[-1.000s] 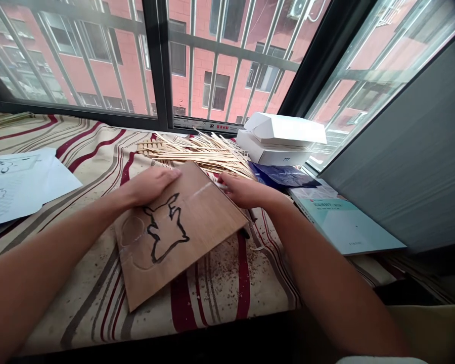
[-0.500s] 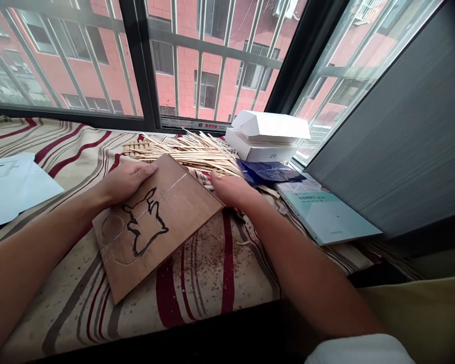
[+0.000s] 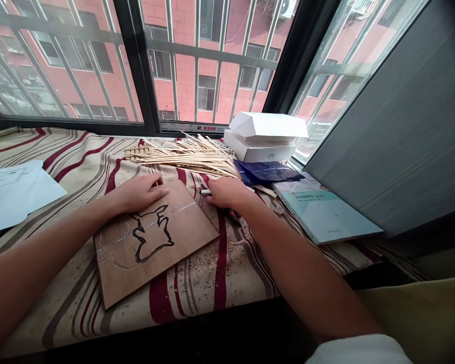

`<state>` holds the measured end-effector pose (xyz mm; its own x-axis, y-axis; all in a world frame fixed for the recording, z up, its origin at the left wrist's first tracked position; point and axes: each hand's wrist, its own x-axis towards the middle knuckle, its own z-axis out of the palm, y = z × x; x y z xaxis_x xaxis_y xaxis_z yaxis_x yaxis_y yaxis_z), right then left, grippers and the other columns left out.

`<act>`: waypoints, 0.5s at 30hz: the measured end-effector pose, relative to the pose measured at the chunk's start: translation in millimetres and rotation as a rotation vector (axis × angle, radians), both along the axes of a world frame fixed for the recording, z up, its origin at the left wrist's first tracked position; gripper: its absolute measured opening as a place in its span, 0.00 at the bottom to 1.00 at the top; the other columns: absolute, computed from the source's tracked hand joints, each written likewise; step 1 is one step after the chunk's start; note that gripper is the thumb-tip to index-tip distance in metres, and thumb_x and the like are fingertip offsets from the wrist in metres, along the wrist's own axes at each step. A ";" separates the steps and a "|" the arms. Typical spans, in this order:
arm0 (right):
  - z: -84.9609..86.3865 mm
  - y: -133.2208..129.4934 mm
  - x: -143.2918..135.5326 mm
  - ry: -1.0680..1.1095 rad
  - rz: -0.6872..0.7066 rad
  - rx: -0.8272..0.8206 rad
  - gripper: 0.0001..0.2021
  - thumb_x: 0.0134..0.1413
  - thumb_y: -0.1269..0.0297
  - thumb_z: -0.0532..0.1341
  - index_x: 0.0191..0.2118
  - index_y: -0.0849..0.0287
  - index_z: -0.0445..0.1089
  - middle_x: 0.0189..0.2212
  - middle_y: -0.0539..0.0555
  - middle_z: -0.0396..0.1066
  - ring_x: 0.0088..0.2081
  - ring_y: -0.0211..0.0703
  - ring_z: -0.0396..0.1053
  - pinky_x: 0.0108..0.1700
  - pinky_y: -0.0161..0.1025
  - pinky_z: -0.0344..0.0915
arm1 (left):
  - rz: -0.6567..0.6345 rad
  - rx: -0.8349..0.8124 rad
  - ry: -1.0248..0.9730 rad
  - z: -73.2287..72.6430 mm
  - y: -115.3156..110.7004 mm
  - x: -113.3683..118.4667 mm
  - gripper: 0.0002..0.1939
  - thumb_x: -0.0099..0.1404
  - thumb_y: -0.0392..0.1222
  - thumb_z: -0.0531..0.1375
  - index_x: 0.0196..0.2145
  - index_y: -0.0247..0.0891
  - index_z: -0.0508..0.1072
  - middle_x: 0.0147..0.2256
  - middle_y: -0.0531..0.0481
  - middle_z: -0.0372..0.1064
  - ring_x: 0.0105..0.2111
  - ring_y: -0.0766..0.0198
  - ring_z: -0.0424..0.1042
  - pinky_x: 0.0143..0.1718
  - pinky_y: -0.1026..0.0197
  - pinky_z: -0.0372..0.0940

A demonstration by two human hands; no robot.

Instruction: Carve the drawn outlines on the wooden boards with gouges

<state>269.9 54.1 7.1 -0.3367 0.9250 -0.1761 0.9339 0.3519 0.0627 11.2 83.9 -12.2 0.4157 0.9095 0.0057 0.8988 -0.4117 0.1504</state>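
A square wooden board (image 3: 189, 222) lies on the striped cloth, with a black, jagged outline drawn on it and a pale line across it. My left hand (image 3: 142, 193) rests on the board's upper left part, fingers and thumb spread apart. Just past the board's right corner, my right hand (image 3: 229, 193) has its fingers closed around a thin white pen (image 3: 205, 192); its fingertips are partly hidden. A dark tool with some red (image 3: 233, 217) lies below that hand, mostly covered.
Behind the hands is a pile of thin wooden strips (image 3: 189, 156). A white box (image 3: 267, 136), a dark blue sheet (image 3: 269, 172) and a pale green book (image 3: 326, 212) stand or lie to the right. Papers (image 3: 23, 192) lie at left. Crumbs dot the striped cloth (image 3: 197, 288).
The board has come down flatter onto the cloth. My left hand has shifted from gripping its top edge to lying on its face. My right hand has moved slightly, showing more of the white pen.
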 end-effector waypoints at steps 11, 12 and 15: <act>5.4 3.3 9.4 -0.037 -0.120 -0.022 0.18 0.68 0.57 0.62 0.57 0.60 0.71 0.55 0.60 0.72 0.53 0.49 0.73 0.54 0.52 0.73 | -0.018 -0.074 -0.004 12.8 7.0 24.5 0.25 0.63 0.66 0.47 0.32 0.41 0.64 0.37 0.41 0.75 0.37 0.50 0.73 0.37 0.53 0.62; 5.8 4.7 12.3 -0.036 -0.146 -0.023 0.18 0.68 0.57 0.62 0.58 0.60 0.70 0.56 0.60 0.71 0.52 0.49 0.73 0.53 0.52 0.74 | -0.018 -0.065 -0.009 11.6 8.6 22.0 0.25 0.63 0.67 0.47 0.32 0.41 0.64 0.36 0.41 0.74 0.36 0.50 0.72 0.37 0.53 0.62; 7.9 9.4 22.8 -0.010 -0.203 -0.018 0.18 0.67 0.57 0.62 0.58 0.60 0.70 0.56 0.60 0.71 0.52 0.49 0.73 0.53 0.51 0.74 | 0.004 -0.048 -0.108 7.9 14.4 11.9 0.28 0.65 0.68 0.45 0.31 0.40 0.67 0.37 0.42 0.76 0.39 0.50 0.73 0.42 0.53 0.63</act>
<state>292.7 63.5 15.0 -0.1418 0.9703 -0.1960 0.9852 0.1576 0.0675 23.2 98.3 -4.3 0.4110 0.9116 0.0063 0.8782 -0.3977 0.2656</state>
